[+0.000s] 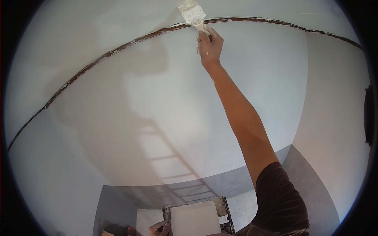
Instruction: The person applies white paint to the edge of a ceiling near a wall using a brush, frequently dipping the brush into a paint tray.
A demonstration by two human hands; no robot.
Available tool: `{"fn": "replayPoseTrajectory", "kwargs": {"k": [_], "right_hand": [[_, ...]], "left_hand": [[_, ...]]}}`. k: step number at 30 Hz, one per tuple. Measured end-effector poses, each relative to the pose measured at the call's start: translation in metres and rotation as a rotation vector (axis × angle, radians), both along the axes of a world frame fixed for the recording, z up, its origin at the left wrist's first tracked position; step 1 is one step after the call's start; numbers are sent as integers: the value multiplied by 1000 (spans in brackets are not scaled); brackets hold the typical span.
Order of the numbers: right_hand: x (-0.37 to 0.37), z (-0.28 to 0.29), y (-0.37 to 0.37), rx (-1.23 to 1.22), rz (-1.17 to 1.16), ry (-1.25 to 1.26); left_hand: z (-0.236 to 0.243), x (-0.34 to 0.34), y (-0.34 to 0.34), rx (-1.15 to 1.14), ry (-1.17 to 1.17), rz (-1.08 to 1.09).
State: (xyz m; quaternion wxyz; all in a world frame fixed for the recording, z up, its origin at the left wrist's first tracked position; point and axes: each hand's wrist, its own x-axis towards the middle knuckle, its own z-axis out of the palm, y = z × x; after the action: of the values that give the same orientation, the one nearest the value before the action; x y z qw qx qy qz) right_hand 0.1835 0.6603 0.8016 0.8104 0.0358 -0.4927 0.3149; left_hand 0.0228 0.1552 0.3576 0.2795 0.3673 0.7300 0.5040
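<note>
My right hand [209, 45] is raised high, closed round the handle of a flat brush [191, 12] coated in white. The brush's head lies over the upper surface, just past a long, dark, rough strip [244, 19] that runs where wall and upper surface meet and has white flecks along it. Low in the picture, my left hand [159, 228] grips the left edge of a square white tray or board [193, 220] with a grubby dark rim, which appears to rest on a metal ladder top [225, 206].
A pale wall [185, 98] with a grey lower band [118, 200] faces me, carrying shadows of a ladder and of me. A side wall [330, 110] meets it at the right. Small dark and red objects [130, 230] lie at lower left; a dark shape [368, 114] sits at the far right.
</note>
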Motion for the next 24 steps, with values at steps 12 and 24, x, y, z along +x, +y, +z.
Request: {"fn": "replayPoseTrajectory", "kwargs": {"k": [12,24], "right_hand": [[-4,27,-25,-375,217,143],[5,13,-201,180,-126,62]], "left_hand": [[71,41,-4,-281,-81,186],[84,58,-7,-241,-62,208]]}}
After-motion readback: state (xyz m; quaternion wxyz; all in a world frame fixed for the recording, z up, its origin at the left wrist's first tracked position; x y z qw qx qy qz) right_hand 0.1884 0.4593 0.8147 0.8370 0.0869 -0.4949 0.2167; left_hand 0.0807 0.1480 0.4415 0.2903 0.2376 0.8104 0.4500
